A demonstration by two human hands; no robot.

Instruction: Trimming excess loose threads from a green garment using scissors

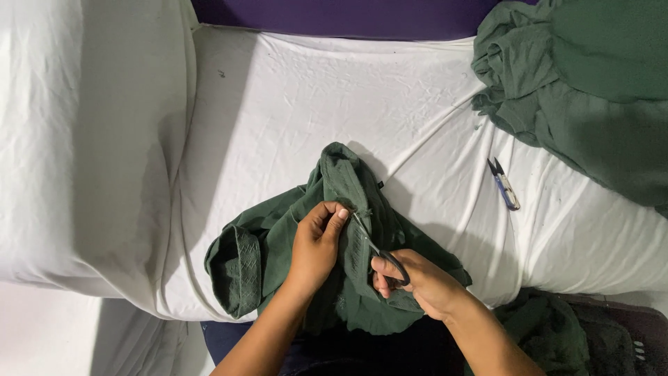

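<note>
I see my left hand (316, 244) pinching a fold of the dark green garment (334, 230) on the white sheet (278, 118). My right hand (417, 282), fingers curled through the scissors (379, 251), aims the blades up-left toward that pinch.

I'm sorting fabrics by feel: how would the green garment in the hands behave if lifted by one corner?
The green garment would probably hang limp: it lies in soft folds under the left hand. It likely weighs little, since pinched fingers alone hold up a fold while the right hand works the scissors. It seems unlikely to slide on the white sheet.
</note>
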